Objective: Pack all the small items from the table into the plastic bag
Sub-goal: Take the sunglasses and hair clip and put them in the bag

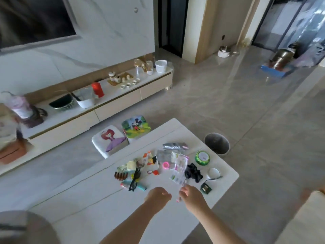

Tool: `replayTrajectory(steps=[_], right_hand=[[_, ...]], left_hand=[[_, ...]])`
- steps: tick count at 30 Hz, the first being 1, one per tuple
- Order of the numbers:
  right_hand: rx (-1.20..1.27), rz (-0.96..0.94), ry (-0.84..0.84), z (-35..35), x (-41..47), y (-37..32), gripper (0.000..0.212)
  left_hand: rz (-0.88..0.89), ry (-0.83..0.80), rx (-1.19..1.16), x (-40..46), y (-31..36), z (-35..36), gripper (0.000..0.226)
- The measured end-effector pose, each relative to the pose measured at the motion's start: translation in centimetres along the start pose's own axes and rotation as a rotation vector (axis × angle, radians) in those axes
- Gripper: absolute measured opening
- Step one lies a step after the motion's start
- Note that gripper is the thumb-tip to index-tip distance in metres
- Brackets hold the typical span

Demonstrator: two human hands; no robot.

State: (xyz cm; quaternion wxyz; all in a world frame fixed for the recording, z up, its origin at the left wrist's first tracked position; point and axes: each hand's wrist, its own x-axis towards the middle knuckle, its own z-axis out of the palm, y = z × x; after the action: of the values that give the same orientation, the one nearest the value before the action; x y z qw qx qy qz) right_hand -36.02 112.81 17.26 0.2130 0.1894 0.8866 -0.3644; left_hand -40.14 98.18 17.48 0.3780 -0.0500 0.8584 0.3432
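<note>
Both hands are raised over the near part of the white table (98,205). Right hand (190,195): fingers curled round the lower end of a clear plastic bag (179,169), which rises away from the hand, over the table and toward the pile of small items. Printed packets show through the bag's film; whether they are inside it or lying beneath it cannot be determined. Left hand (158,195): fingers curled, close beside the right hand and the bag's lower end; contact with the bag cannot be determined.

Item positions, referenced to the bag:
- Left of it: pink ring (165,165), red keyring (154,172), brown hair claw (121,175), black sunglasses (135,180), teal tube (133,185).
- Right of it: black scrunchie (193,172), green ribbon roll (202,157), white bangle (214,173), dark green band (206,188).
- Beyond it: silver foil packet (174,146).

A grey waste bin (217,143) stands on the floor beyond the table's far corner.
</note>
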Motion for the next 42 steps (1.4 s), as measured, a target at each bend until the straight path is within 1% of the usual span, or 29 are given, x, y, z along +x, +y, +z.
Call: replayTrajectory(steps=[3, 4, 6, 7, 9, 11, 16, 17, 21, 23, 26, 28, 31, 34, 36, 38, 39, 42], right_hand=[[-0.060, -0.036, -0.124, 1.6, 3.1, -1.2, 0.034], [-0.099, -0.050, -0.162, 2.1, 4.2, -1.4, 0.035], [-0.157, -0.063, -0.236, 3.0, 6.7, -1.8, 0.035], [-0.192, -0.070, -0.264, 3.5, 8.0, -2.0, 0.034], [-0.252, -0.084, -0.318, 4.5, 10.7, -2.4, 0.033], [-0.298, -0.101, -0.365, 5.8, 13.4, -2.7, 0.030], [-0.366, -0.142, -0.411, 10.1, 19.5, -2.9, 0.029], [-0.373, -0.153, -0.421, 11.1, 20.6, -2.8, 0.029], [-0.399, -0.187, -0.457, 16.6, 25.0, -1.5, 0.032], [-0.427, -0.205, -0.454, 18.7, 26.6, -0.9, 0.033], [-0.445, -0.242, -0.391, 23.1, 29.7, 0.3, 0.035], [-0.455, -0.264, -0.332, 25.9, 31.6, 0.9, 0.036], [-0.472, -0.314, -0.216, 29.4, 33.4, 1.6, 0.038], [-0.565, -0.401, -0.077, 31.5, 34.2, 2.0, 0.038], [-0.584, -0.409, -0.030, 32.2, 34.4, 2.3, 0.035], [-0.585, -0.405, -0.022, 32.2, 34.1, 2.2, 0.033], [-0.591, -0.398, -0.033, 32.0, 33.9, 2.0, 0.031], [-0.564, -0.378, -0.119, 31.3, 33.5, 1.7, 0.023]], left_hand=[[-0.124, 0.061, -0.087, 1.7, -2.4, -1.1, 0.029], [-0.164, 0.078, -0.135, 2.3, -3.3, -1.4, 0.024], [-0.250, 0.114, -0.221, 3.4, -4.7, -1.8, 0.007], [-0.293, 0.127, -0.262, 4.0, -5.4, -1.9, 0.005], [-0.355, 0.137, -0.335, 5.7, -6.8, -2.0, 0.013], [-0.396, 0.149, -0.376, 7.6, -8.1, -2.1, 0.014], [-0.441, 0.218, -0.380, 13.3, -11.7, -2.6, 0.005], [-0.444, 0.235, -0.363, 14.6, -12.5, -2.7, 0.007], [-0.434, 0.350, -0.236, 20.7, -16.3, -2.9, 0.027], [-0.377, 0.397, -0.167, 23.3, -17.3, -3.0, 0.029], [-0.334, 0.454, -0.110, 28.2, -19.7, -2.1, 0.027], [-0.331, 0.481, -0.089, 31.4, -21.1, -1.5, 0.026], [-0.362, 0.487, -0.048, 34.9, -22.4, -0.4, 0.034], [-0.400, 0.500, 0.013, 36.8, -23.5, 0.1, 0.038], [-0.388, 0.501, 0.016, 37.1, -24.0, 0.4, 0.039], [-0.346, 0.515, -0.040, 36.6, -24.5, 0.5, 0.033], [-0.326, 0.525, -0.104, 36.3, -24.9, 0.5, 0.028], [-0.323, 0.565, -0.465, 34.8, -26.1, 0.2, 0.019]])
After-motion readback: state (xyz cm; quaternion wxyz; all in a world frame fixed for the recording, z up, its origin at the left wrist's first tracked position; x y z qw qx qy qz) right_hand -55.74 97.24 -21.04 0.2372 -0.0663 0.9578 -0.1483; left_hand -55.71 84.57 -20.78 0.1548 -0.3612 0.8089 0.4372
